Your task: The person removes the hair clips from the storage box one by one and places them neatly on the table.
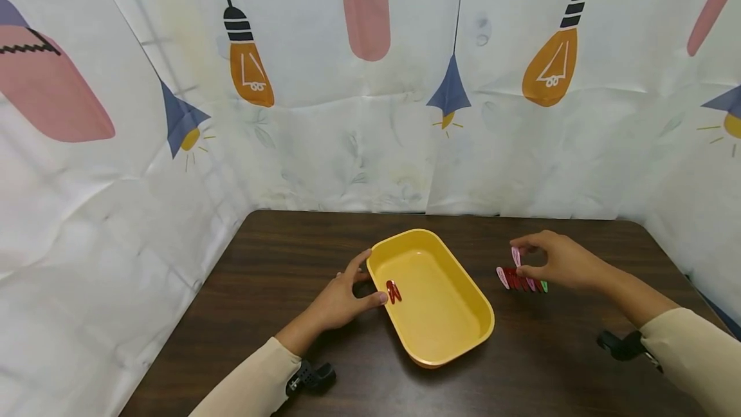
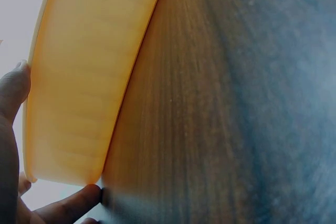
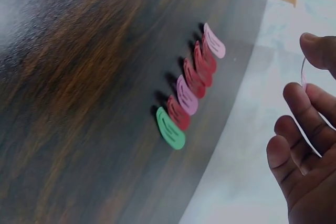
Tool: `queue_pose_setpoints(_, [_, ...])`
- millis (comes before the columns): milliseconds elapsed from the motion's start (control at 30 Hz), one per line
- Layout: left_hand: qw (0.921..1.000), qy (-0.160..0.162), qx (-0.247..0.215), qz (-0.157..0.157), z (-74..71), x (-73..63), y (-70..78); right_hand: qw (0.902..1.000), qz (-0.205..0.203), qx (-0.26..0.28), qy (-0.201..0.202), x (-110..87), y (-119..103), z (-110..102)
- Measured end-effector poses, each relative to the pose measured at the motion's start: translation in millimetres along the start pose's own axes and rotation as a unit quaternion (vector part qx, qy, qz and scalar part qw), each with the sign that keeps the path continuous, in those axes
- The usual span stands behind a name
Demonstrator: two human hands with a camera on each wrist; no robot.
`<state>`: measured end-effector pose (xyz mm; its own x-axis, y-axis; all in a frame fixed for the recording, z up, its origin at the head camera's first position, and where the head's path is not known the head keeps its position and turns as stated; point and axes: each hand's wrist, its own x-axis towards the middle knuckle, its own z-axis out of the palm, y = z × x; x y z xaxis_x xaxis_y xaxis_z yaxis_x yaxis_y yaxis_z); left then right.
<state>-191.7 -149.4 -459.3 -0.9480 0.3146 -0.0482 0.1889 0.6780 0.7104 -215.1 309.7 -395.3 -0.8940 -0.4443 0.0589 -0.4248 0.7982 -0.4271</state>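
Observation:
My left hand (image 1: 341, 298) holds a yellow plastic tray (image 1: 457, 275) at its left end, thumb at the rim and fingers spread around the far-left corner. In the left wrist view the thumb (image 2: 14, 87) lies against the tray's rim (image 2: 38, 40), and a fingertip reaches its base. Two red snap hair clips (image 1: 393, 291) lie inside the tray. My right hand (image 1: 564, 259) pinches a pale pink snap hair clip (image 1: 516, 256) between thumb and forefinger, seen edge-on in the right wrist view. Below it, a row of pink, red, purple and green hair clips (image 3: 187, 95) lies on the table.
The dark wood-grain table (image 1: 278, 250) runs back to a white curtain (image 1: 347, 147) printed with lamps and bulbs. Curtain also hangs along both sides. Each forearm wears a black wrist device (image 1: 309, 378) over a cream sleeve.

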Motion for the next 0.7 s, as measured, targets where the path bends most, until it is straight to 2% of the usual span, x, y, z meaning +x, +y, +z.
queue_pose_setpoints(700, [1.0, 0.003, -0.004, -0.001, -0.2, -0.9, 1.8, 0.9995, 0.02, -0.012, 0.022, -19.1, 24.1, 5.6])
